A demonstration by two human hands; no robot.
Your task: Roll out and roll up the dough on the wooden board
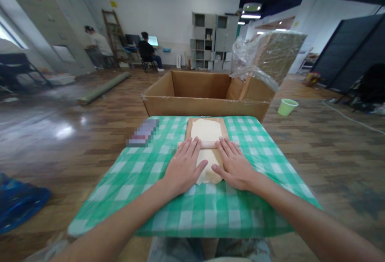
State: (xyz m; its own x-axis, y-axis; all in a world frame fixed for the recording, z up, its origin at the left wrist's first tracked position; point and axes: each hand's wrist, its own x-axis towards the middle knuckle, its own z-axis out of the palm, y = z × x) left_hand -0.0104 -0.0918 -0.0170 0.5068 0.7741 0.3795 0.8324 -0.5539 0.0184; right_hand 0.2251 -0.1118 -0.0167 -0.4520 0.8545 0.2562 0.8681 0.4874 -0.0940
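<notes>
Nearest, the left hand point(183, 169) and right hand point(236, 168) lay flat and unclenched, extended fingers resting near opposite ends of a rolling pin point(208, 145). It lay across dough point(207, 129), which stretched over a wooden board point(189, 129) towards the far edge of the checked surface point(204, 218); beyond stood a cardboard box point(192, 105)

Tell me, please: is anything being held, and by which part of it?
Nothing appears gripped: the left hand and right hand rest open, fingers over the rolling pin, one hand toward each end.
</notes>
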